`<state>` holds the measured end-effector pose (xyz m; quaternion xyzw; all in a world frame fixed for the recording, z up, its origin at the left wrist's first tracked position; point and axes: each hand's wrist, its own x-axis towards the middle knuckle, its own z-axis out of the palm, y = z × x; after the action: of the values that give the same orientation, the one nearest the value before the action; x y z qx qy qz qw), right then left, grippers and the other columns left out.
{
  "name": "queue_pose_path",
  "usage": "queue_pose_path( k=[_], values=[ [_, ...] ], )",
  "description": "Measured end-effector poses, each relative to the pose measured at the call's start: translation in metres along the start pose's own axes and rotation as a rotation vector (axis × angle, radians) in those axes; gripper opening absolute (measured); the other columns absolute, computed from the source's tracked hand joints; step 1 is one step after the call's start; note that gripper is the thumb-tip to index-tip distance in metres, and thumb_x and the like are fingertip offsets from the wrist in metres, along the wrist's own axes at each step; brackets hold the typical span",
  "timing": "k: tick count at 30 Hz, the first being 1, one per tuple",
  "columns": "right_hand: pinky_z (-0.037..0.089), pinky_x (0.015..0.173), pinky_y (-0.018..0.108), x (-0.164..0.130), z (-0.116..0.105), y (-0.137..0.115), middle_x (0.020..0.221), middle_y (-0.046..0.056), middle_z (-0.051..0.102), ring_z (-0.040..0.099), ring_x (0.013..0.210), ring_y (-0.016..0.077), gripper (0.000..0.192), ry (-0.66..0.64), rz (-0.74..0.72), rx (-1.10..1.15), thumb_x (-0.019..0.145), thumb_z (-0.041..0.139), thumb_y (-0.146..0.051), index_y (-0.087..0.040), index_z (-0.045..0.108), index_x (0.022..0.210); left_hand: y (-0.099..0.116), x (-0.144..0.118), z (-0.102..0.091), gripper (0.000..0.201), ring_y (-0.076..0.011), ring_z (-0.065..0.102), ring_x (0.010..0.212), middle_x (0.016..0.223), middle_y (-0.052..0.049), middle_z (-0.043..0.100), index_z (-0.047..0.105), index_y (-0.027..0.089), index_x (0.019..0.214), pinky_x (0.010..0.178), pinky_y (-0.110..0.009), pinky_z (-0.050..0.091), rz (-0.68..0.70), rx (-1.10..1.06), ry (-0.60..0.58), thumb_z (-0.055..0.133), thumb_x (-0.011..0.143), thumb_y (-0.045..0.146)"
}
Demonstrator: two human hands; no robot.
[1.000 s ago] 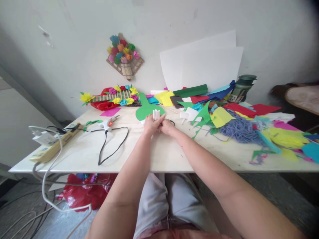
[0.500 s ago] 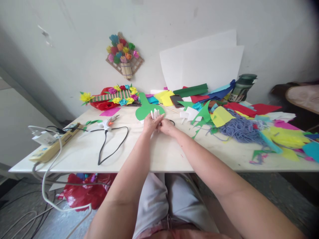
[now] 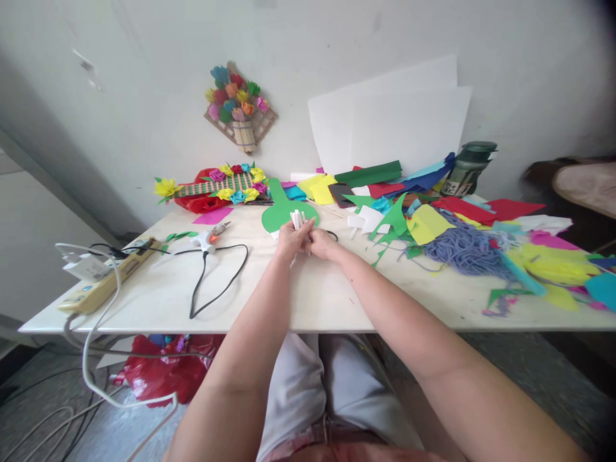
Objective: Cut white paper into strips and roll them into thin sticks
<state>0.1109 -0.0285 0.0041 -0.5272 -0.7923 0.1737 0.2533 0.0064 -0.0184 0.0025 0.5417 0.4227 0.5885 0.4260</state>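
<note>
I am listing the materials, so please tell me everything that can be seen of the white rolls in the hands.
The rolls are slim and white, seemingly paper, gathered side by side in a bundle. The left hand and right hand hold them over the table, near the green paper. Their far ends stick out past the hands, slightly uneven. The hands hide most of the rest, so their number cannot be told.

Light grey trousers [image 3: 294, 396] meet a pinkish top [image 3: 349, 454].
</note>
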Motion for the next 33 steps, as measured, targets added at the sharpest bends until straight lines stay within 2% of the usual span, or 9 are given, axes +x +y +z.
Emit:
queue_pose_path(
  k=[5,11,14,18,21,24,27,30,33],
  values=[
    [0.042,0.066,0.026,-0.002,0.000,0.000,0.091,0.009,0.070,0.063,0.081,0.0207,0.027,-0.022,0.009,-0.034,0.079,0.057,-0.028,-0.015,0.065,0.101,0.001,0.002,-0.001,0.041,-0.0075,0.040,0.048,0.051,0.004,0.046,0.055,0.014,0.058,0.048,-0.022,0.031,0.012,-0.003,0.049,0.074,0.055,0.050],
    [0.044,0.071,0.027,-0.006,-0.004,-0.009,0.091,0.007,0.068,0.063,0.087,0.0206,0.024,-0.050,0.001,0.010,0.085,0.050,-0.037,-0.017,0.062,0.093,-0.002,0.007,-0.003,0.042,-0.0062,0.039,0.044,0.049,0.003,0.044,0.054,0.014,0.058,0.044,-0.020,0.030,0.001,-0.082,0.150,0.071,0.060,0.053],
    [0.045,0.061,0.024,-0.008,-0.003,-0.010,0.086,0.005,0.067,0.062,0.072,0.0155,0.021,-0.082,0.015,0.267,0.086,0.048,-0.037,-0.017,0.057,0.088,0.003,0.005,-0.004,0.042,-0.0072,0.038,0.038,0.046,0.004,0.042,0.053,0.017,0.060,0.039,-0.021,0.027,-0.097,-0.132,0.135,0.066,0.065,0.057],
    [0.035,0.040,0.019,-0.009,0.003,-0.009,0.072,0.002,0.063,0.049,0.045,0.0085,0.035,-0.152,0.042,0.685,0.087,0.041,-0.053,-0.019,0.050,0.087,0.005,0.003,-0.005,0.041,-0.0088,0.040,0.037,0.047,0.004,0.040,0.051,0.019,0.061,0.038,-0.022,0.029,-0.155,-0.299,0.146,0.063,0.068,0.057],
    [0.028,0.036,0.018,-0.008,0.007,-0.009,0.062,-0.002,0.056,0.039,0.038,0.0064,0.045,-0.126,0.060,0.804,0.087,0.033,-0.062,-0.019,0.049,0.085,0.003,0.006,-0.005,0.038,-0.0097,0.046,0.044,0.055,0.001,0.047,0.050,0.019,0.061,0.042,-0.023,0.036,-0.152,-0.407,0.186,0.065,0.069,0.053],
    [0.030,0.040,0.019,-0.008,0.011,-0.010,0.055,-0.004,0.050,0.041,0.042,0.0069,0.048,-0.041,0.063,0.697,0.082,0.041,-0.065,-0.018,0.048,0.076,0.001,0.008,-0.004,0.036,-0.0086,0.049,0.050,0.062,0.000,0.051,0.048,0.019,0.060,0.048,-0.021,0.039,-0.136,-0.445,0.232,0.066,0.069,0.049],
    [0.035,0.048,0.019,-0.006,0.012,-0.008,0.052,-0.005,0.047,0.044,0.047,0.0080,0.047,0.017,0.023,0.569,0.079,0.048,-0.064,-0.017,0.048,0.069,0.001,0.008,-0.004,0.039,-0.0081,0.049,0.053,0.063,0.000,0.052,0.048,0.018,0.060,0.049,-0.020,0.039,-0.157,-0.451,0.220,0.066,0.068,0.052],
    [0.036,0.052,0.020,-0.004,0.011,-0.003,0.054,-0.005,0.047,0.045,0.049,0.0084,0.045,0.024,0.014,0.517,0.081,0.047,-0.061,-0.017,0.052,0.073,0.004,0.006,-0.005,0.043,-0.0079,0.048,0.050,0.062,0.000,0.053,0.052,0.016,0.062,0.048,-0.021,0.038,-0.191,-0.424,0.172,0.065,0.066,0.057],
    [0.040,0.057,0.022,-0.002,0.008,0.000,0.060,-0.002,0.055,0.052,0.056,0.0110,0.044,0.095,0.014,0.411,0.085,0.043,-0.057,-0.015,0.059,0.083,0.006,0.003,-0.003,0.043,-0.0081,0.049,0.050,0.062,0.000,0.055,0.057,0.014,0.068,0.049,-0.021,0.038,-0.176,-0.391,0.081,0.068,0.064,0.056]
  ],
)
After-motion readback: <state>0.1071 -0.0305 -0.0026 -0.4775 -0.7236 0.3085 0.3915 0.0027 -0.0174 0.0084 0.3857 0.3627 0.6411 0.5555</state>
